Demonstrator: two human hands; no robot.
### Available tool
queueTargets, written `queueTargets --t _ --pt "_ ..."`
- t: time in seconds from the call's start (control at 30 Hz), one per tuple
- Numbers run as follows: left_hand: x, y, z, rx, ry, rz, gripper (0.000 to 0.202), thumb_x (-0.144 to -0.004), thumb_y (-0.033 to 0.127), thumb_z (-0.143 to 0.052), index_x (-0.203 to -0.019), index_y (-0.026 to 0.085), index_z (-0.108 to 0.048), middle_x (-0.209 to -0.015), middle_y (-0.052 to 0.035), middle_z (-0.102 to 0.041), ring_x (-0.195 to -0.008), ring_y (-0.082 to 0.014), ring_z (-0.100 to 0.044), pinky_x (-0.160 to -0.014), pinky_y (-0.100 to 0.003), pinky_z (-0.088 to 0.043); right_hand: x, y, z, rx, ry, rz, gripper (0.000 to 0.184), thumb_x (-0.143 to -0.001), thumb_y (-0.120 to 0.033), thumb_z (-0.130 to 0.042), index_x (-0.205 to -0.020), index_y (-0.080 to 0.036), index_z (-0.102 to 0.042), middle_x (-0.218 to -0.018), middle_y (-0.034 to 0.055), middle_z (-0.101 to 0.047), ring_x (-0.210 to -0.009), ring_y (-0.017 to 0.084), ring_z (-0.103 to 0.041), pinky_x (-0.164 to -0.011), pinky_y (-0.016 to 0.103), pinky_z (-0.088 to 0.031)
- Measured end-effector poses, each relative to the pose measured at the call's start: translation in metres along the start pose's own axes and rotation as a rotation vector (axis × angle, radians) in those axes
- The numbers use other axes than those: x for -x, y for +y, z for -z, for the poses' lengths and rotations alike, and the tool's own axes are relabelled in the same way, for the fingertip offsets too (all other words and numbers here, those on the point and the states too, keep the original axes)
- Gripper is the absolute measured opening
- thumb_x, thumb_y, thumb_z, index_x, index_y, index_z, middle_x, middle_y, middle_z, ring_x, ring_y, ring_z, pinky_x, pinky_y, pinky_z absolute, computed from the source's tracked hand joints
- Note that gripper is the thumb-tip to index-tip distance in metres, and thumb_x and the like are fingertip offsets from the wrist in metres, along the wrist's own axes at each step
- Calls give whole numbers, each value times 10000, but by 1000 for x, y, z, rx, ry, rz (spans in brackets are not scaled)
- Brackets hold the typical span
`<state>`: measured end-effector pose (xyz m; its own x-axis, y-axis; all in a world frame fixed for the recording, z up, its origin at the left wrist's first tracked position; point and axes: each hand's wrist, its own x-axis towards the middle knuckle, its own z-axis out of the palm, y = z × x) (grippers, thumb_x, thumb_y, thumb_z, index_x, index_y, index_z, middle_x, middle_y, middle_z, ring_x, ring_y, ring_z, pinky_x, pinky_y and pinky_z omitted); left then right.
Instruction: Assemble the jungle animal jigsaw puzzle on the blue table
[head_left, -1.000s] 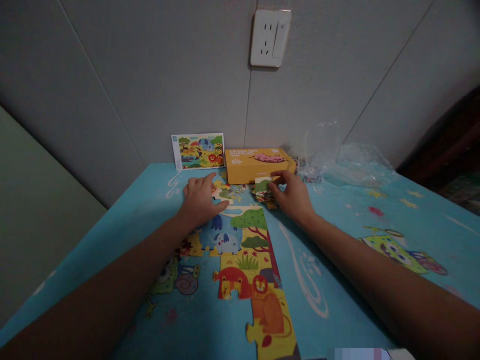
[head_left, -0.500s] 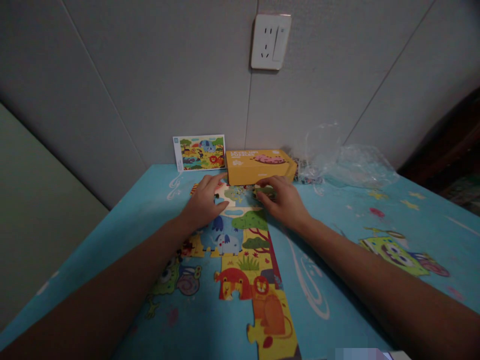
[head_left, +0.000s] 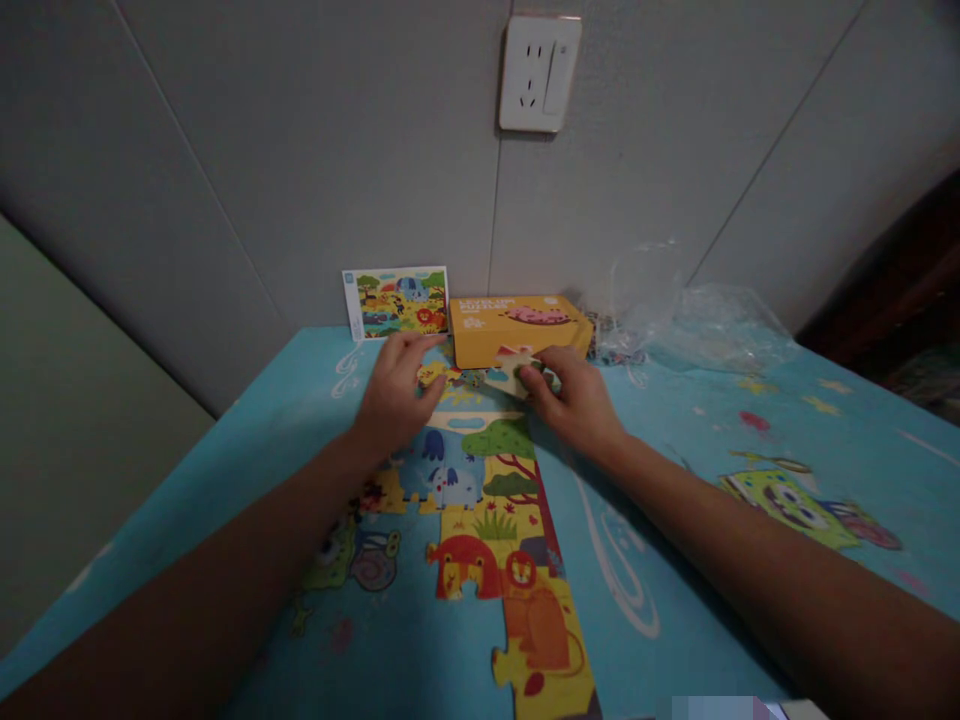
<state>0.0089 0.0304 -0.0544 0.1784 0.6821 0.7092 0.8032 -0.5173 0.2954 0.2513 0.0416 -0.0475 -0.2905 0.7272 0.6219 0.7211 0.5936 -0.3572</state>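
Observation:
My right hand [head_left: 574, 400] pinches a puzzle piece [head_left: 516, 372] with pale, red and green parts, lifted in front of the yellow box. My left hand [head_left: 399, 390] is held with thumb and fingers apart, beside some loose puzzle pieces [head_left: 457, 396] in front of the box. It holds nothing that I can see. Nearer to me lies a partly joined jigsaw puzzle [head_left: 487, 525] showing elephants, trees, a red animal and a lion. My left forearm and hand hide some of its left side.
Against the wall stand a picture card [head_left: 401, 302] of the animal scene and the yellow puzzle box [head_left: 517, 335]. Clear plastic bags [head_left: 712, 330] lie to the right of the box. A blue cartoon-print cover [head_left: 697, 580] spreads over the table. A socket [head_left: 540, 75] is on the wall.
My right hand has raised the puzzle piece from the group by the box. My left hand has drawn back slightly to the left, uncovering yellow pieces.

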Motion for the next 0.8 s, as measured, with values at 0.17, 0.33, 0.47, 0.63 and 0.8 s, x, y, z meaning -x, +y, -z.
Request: queueTargets --t 0.17,0.33,0.47,0.63,0.8 --pt "-2 -21 -1 -428 -201 571 612 -796 408 -643 -1322 118 -530 -1220 -202 -582 -1201 -403 -504 -1013 -530 -439 -4 24 -5 222 -26 -270 339 -907 -410 -498 -812 -135 -672 -910 166 -644 -898 294 -567 -807 396 -414" --pt "-2 -20 -2 -446 -332 596 606 -795 407 -614 -1333 142 -527 -1249 -190 -617 -1202 -409 -525 -997 -550 -437 0 28 -10 218 7 -338 372 -835 -380 -605 -1098 -121 -655 -1062 182 -624 -1053 331 -550 -878 424 -424" --pt "-4 -22 -1 -386 -290 594 573 -792 375 -639 -1309 148 -547 -1218 -181 -643 -1158 -392 -573 -966 -541 -467 1 28 -10 177 24 -314 366 -829 -352 -616 -1110 -120 -655 -1072 183 -617 -1068 338 -551 -907 445 -425" --pt "-4 -22 2 -161 -112 413 509 -799 153 -577 -1307 178 -572 -1224 -115 -673 -1085 -295 -641 -977 -449 -484 -2 17 -5 73 102 -122 223 -856 -312 -577 -971 -150 -679 -993 148 -657 -990 301 -577 -885 427 -426" --pt "-2 0 3 98 43 41 334 -880 152 -495 -1157 157 -681 -1091 -87 -725 -996 -221 -665 -940 -386 -505 2 -12 1 -138 -101 20 228 -904 -333 -554 -979 -163 -686 -804 76 -685 -726 191 -602 -707 323 -440"
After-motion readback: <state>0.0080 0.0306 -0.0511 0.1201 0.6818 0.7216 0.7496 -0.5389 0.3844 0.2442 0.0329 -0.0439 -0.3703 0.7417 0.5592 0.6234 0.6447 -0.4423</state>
